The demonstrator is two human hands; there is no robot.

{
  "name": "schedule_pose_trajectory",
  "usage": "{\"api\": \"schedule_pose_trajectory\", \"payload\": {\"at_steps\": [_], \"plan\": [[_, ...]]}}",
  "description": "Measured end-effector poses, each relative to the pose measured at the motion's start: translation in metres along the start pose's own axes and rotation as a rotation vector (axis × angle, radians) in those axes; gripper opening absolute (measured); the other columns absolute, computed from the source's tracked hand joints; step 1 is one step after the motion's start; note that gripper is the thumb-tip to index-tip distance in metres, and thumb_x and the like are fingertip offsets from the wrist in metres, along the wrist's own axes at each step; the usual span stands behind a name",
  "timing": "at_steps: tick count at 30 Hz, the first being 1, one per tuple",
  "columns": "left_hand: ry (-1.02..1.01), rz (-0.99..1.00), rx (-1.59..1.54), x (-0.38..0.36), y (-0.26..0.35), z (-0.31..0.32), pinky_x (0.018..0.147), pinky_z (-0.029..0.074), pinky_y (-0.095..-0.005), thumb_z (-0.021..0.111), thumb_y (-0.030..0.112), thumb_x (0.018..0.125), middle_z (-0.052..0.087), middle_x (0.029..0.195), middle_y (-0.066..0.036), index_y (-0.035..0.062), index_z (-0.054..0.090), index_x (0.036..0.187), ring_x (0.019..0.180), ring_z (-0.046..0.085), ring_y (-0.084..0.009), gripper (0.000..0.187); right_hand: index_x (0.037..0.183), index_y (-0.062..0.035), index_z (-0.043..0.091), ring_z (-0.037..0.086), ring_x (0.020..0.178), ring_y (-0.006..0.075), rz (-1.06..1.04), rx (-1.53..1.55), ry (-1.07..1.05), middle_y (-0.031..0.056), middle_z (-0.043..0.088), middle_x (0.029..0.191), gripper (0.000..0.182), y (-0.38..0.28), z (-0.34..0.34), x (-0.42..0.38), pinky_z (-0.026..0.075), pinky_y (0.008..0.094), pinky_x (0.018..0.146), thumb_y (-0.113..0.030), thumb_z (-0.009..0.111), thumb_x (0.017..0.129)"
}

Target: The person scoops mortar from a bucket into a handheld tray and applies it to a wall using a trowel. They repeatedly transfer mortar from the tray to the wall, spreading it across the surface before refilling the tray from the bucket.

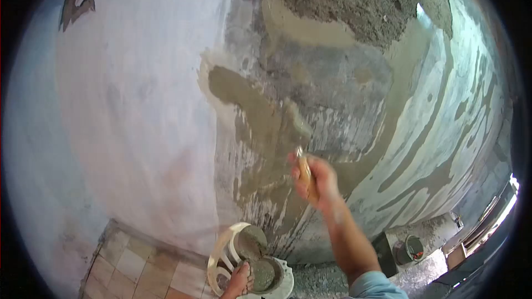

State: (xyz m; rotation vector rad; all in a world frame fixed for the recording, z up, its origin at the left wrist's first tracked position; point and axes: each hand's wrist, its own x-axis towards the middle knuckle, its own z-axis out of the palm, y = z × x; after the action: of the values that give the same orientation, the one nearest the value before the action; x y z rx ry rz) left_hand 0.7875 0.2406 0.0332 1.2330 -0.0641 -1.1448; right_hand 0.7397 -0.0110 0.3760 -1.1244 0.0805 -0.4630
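My right hand (pixel 317 180) is closed round the wooden handle of a trowel (pixel 305 169), whose blade is blurred against the wet grey mortar (pixel 260 116) on the wall. Low in the view, my left hand (pixel 239 281) has its fingers curled at the rim of a round mortar container (pixel 267 274). Beside it, another rounded patch of wet mortar (pixel 250 242) shows over a pale plastic chair (pixel 215 254). The exact grip of my left hand is hard to make out.
Rough exposed plaster (pixel 343 0) lies high on the wall, with pale paint (pixel 144 88) to the left. Floor tiles (pixel 133 266) show at the lower left. At the lower right, a ledge (pixel 432 232) bears a dark round container (pixel 413 247).
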Motion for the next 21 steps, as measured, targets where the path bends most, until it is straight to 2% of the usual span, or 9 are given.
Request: {"api": "schedule_pose_trajectory", "payload": {"at_steps": [5,8,9,10,11,12,15,16,21], "plan": [[-0.090,0.137,0.000,0.028,-0.026,-0.030,0.038,0.033,-0.0327,0.043,0.042,0.107,0.040,0.057,0.000,0.0117,0.052,0.085,0.040,0.038,-0.0153,0.039,0.122,-0.0046,0.061,0.059,0.067,0.0131,-0.299,-0.163,-0.016,0.0032,0.061,0.084,0.032,-0.146,0.068,0.108,0.048,0.0284,0.052,-0.024,0.044,0.102],[-0.016,0.253,0.076,0.046,-0.044,-0.044,0.041,0.034,-0.0323,0.046,0.048,0.105,0.043,0.059,0.001,0.0127,0.057,0.094,0.043,0.040,-0.0148,0.039,0.119,-0.0032,0.061,0.064,0.076,0.0191,-0.533,-0.446,0.089,0.0070,0.062,0.087,0.031,-0.215,0.111,0.169,0.054,0.0351,0.060,-0.025,0.048,0.101],[0.050,0.382,0.133,0.064,-0.068,-0.054,0.042,0.035,-0.0321,0.047,0.051,0.104,0.044,0.060,0.001,0.0129,0.060,0.099,0.045,0.042,-0.0146,0.040,0.119,-0.0018,0.060,0.068,0.081,0.0235,-0.612,-0.540,0.174,0.0102,0.065,0.092,0.032,-0.231,0.127,0.182,0.057,0.0388,0.065,-0.025,0.050,0.100],[0.149,0.595,0.208,0.096,-0.103,-0.066,0.043,0.036,-0.0320,0.048,0.054,0.103,0.045,0.061,0.001,0.0131,0.062,0.103,0.047,0.044,-0.0145,0.043,0.119,-0.0003,0.059,0.069,0.086,0.0281,-0.754,-0.847,0.274,0.0139,0.066,0.097,0.033,-0.247,0.135,0.198,0.058,0.0411,0.069,-0.025,0.051,0.100],[0.359,1.023,0.322,0.148,-0.151,-0.078,0.044,0.037,-0.0318,0.050,0.056,0.102,0.047,0.062,0.001,0.0133,0.065,0.108,0.048,0.046,-0.0143,0.046,0.120,0.0012,0.058,0.070,0.090,0.0326,-0.891,-1.157,0.378,0.0176,0.066,0.102,0.034,-0.260,0.140,0.214,0.059,0.0434,0.073,-0.024,0.052,0.099],[0.072,0.385,0.091,0.108,-0.118,-0.083,0.056,0.046,-0.0370,0.052,0.057,0.100,0.056,0.080,0.000,0.0141,0.059,0.134,0.066,0.053,-0.0166,0.055,0.120,0.0024,0.058,0.070,0.093,0.0366,-0.974,-1.380,0.466,0.0208,0.066,0.106,0.034,-0.262,0.144,0.222,0.059,0.0449,0.075,-0.023,0.052,0.098],[0.078,-0.035,-0.045,0.011,-0.015,-0.048,0.063,0.048,-0.0407,0.055,0.054,0.100,0.059,0.092,-0.002,0.0133,0.054,0.139,0.076,0.054,-0.0181,0.057,0.120,0.0051,0.057,0.069,0.099,0.0472,-1.100,-1.845,0.801,0.0295,0.063,0.117,0.035,-0.251,0.156,0.243,0.059,0.0482,0.081,-0.021,0.053,0.097],[0.136,0.023,-0.204,0.014,-0.028,-0.047,0.067,0.050,-0.0427,0.055,0.052,0.100,0.061,0.098,-0.003,0.0124,0.053,0.141,0.081,0.057,-0.0198,0.057,0.118,0.0045,0.058,0.071,0.096,0.0451,-1.174,-1.868,0.799,0.0298,0.064,0.114,0.031,-0.239,0.160,0.238,0.060,0.0466,0.082,-0.017,0.052,0.097],[0.262,-0.007,-0.218,0.017,-0.025,-0.045,0.075,0.052,-0.0430,0.053,0.047,0.102,0.062,0.110,-0.007,0.0091,0.051,0.141,0.092,0.061,-0.0251,0.054,0.107,0.0109,0.059,0.072,0.094,0.0375,-1.273,-2.031,0.942,0.0239,0.065,0.101,0.030,-0.210,0.164,0.260,0.063,0.0411,0.063,-0.016,0.057,0.094]]}}
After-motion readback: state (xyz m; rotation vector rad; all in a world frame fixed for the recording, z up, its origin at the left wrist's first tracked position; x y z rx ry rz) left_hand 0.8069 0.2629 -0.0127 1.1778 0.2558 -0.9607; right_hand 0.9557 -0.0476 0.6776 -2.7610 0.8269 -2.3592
